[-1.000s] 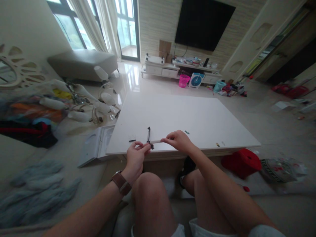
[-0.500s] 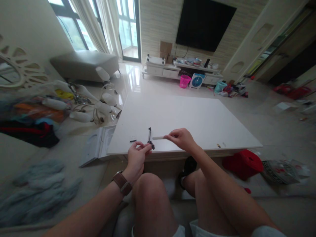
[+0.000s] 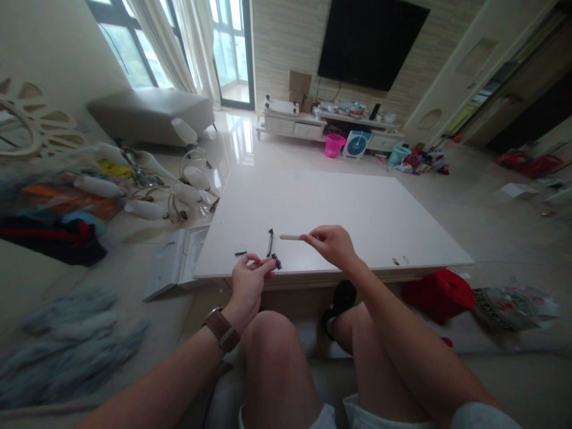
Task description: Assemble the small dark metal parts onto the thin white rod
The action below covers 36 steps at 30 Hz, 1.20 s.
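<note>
Over the near edge of the white table (image 3: 322, 208), my left hand (image 3: 250, 283) pinches a small dark part (image 3: 276, 261) that looks like a clip or bracket. My right hand (image 3: 333, 243) grips one end of a thin, pale flat stick (image 3: 290, 237), like a nail file, pointing left. The stick is apart from the dark part. A slim dark rod (image 3: 270, 243) with a knobbed end lies on the table between the hands. Left of it are a short black strip (image 3: 240, 254) and a small clear piece (image 3: 241, 247).
A small gold-brown piece (image 3: 395, 261) lies near the table's right front edge. A red container (image 3: 440, 296) stands on the floor at right, beside a printed bag (image 3: 513, 310). Lamp arms with white shades (image 3: 187, 190) are left of the table. My knees are under the front edge.
My right hand has lifted the stick slightly up and away from the dark part. My left hand holds nearly the same place.
</note>
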Tool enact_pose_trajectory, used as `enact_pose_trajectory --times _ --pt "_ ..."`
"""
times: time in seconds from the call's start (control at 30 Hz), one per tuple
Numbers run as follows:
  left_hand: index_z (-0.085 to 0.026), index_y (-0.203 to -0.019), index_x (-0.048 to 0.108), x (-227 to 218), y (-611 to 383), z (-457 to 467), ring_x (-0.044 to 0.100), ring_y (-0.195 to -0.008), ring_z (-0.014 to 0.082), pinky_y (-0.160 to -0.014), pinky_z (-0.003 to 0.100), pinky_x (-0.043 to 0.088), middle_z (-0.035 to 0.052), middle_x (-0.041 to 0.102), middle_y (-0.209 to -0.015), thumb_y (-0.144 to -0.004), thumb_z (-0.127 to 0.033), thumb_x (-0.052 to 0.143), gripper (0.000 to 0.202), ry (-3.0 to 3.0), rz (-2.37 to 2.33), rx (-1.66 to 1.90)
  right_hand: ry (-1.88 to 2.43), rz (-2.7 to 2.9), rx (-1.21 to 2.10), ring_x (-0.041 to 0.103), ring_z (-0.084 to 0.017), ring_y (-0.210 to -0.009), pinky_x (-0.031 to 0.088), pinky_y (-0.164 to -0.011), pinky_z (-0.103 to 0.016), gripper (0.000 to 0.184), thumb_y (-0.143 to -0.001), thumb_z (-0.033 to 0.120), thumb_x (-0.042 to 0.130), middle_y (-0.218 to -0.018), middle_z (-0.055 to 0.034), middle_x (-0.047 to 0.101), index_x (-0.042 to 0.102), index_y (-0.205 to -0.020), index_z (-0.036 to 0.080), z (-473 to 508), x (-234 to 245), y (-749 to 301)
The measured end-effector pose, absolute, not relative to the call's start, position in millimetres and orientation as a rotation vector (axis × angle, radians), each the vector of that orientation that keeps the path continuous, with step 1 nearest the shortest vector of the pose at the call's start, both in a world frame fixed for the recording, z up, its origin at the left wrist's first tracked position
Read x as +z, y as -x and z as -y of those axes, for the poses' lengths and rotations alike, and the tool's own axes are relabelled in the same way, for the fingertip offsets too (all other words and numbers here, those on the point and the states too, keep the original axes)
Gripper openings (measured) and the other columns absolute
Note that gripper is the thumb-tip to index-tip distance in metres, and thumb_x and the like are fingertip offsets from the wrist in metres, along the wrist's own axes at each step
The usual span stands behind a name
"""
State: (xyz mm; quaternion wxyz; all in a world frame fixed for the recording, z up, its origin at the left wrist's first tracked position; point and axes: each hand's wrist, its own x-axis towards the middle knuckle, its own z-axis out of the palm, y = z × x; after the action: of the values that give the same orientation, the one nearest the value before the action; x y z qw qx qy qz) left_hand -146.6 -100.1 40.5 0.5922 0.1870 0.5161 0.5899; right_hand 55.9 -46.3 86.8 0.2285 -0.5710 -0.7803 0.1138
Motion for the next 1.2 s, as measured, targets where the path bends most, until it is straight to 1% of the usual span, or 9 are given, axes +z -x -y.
enact_pose_trajectory --times 0.17,0.33,0.4,0.5,0.57,0.67,0.83,1.0,1.2 --pt "-0.019 -0.08 0.047 40.5 146.6 101.1 0.073 -0.071 0.0174 -0.059 0.02 0.051 0.0065 0.074 -0.079 -0.058 -0.012 0.085 0.045 -0.437 -1.195 1.351 1.484 2.295 0.509 0.051 -0.012 -0.059 0.028 -0.059 -0.027 0.048 -0.092 0.061 0.059 -0.066 -0.0024 0.07 0.08 -0.076 0.021 46.8 84.0 -54.4" --pt "-0.019 -0.08 0.048 40.8 146.4 100.6 0.071 -0.069 0.0149 -0.058 0.019 0.05 0.0062 0.074 -0.079 -0.058 -0.011 0.085 0.044 -0.426 -1.196 1.365 1.551 2.188 0.286 0.053 -0.013 -0.064 0.028 -0.061 -0.028 0.048 -0.094 0.059 0.056 -0.075 -0.0048 0.073 0.08 -0.08 0.021 44.1 85.6 -55.0" --pt "-0.019 -0.08 0.047 41.2 146.2 100.4 0.071 -0.069 0.0153 -0.057 0.018 0.049 0.0066 0.074 -0.079 -0.058 -0.01 0.084 0.044 -0.426 -1.194 1.363 1.484 2.209 0.359 0.053 -0.013 -0.063 0.029 -0.061 -0.028 0.048 -0.094 0.059 0.056 -0.073 -0.0046 0.072 0.08 -0.08 0.02 44.3 85.6 -54.5" --pt "-0.019 -0.079 0.047 41.4 146.1 100.9 0.069 -0.064 0.0141 -0.056 0.018 0.049 0.0038 0.072 -0.073 -0.058 -0.007 0.082 0.043 -0.407 -1.196 1.353 1.444 2.336 0.546 0.05 -0.012 -0.06 0.028 -0.059 -0.027 0.046 -0.092 0.059 0.059 -0.066 -0.0026 0.07 0.08 -0.076 0.02 46.6 82.7 -51.0" --pt "-0.019 -0.079 0.046 41.4 146.1 101.3 0.069 -0.064 0.0133 -0.057 0.018 0.049 0.0036 0.072 -0.073 -0.058 -0.006 0.081 0.042 -0.407 -1.197 1.354 1.503 2.313 0.5 0.051 -0.012 -0.06 0.027 -0.059 -0.028 0.046 -0.092 0.059 0.06 -0.067 -0.0026 0.07 0.08 -0.076 0.021 47.1 81.9 -48.9" --pt "-0.019 -0.079 0.046 41.2 146.0 101.6 0.071 -0.068 0.0147 -0.059 0.018 0.05 0.0063 0.074 -0.077 -0.059 -0.007 0.082 0.042 -0.42 -1.187 1.363 1.508 2.217 0.357 0.052 -0.012 -0.064 0.028 -0.06 -0.028 0.047 -0.093 0.059 0.058 -0.074 -0.0038 0.072 0.079 -0.078 0.02 45.8 83.7 -49.0" --pt "-0.019 -0.08 0.046 40.6 146.1 102.0 0.07 -0.066 0.0141 -0.06 0.02 0.051 0.0053 0.074 -0.075 -0.059 -0.008 0.083 0.045 -0.405 -1.175 1.353 1.455 2.356 0.567 0.048 -0.011 -0.057 0.027 -0.058 -0.027 0.049 -0.092 0.06 0.058 -0.062 -0.002 0.067 0.079 -0.074 0.02 44.4 84.6 -54.1" --pt "-0.019 -0.08 0.046 41.2 146.1 102.3 0.07 -0.069 0.0145 -0.061 0.02 0.051 0.0058 0.074 -0.077 -0.059 -0.011 0.086 0.046 -0.421 -1.158 1.366 1.518 2.232 0.375 0.052 -0.013 -0.063 0.027 -0.059 -0.028 0.048 -0.093 0.059 0.057 -0.072 -0.0047 0.071 0.08 -0.078 0.02 42.0 85.4 -62.4" --pt "-0.019 -0.079 0.045 39.6 146.3 102.1 0.068 -0.064 0.0123 -0.06 0.019 0.051 0.0029 0.072 -0.073 -0.058 -0.008 0.085 0.046 -0.388 -1.155 1.353 1.488 2.366 0.627 0.042 -0.01 -0.054 0.024 -0.056 -0.028 0.052 -0.091 0.062 0.057 -0.056 -0.0004 0.062 0.079 -0.072 0.019 44.7 82.0 -56.9"
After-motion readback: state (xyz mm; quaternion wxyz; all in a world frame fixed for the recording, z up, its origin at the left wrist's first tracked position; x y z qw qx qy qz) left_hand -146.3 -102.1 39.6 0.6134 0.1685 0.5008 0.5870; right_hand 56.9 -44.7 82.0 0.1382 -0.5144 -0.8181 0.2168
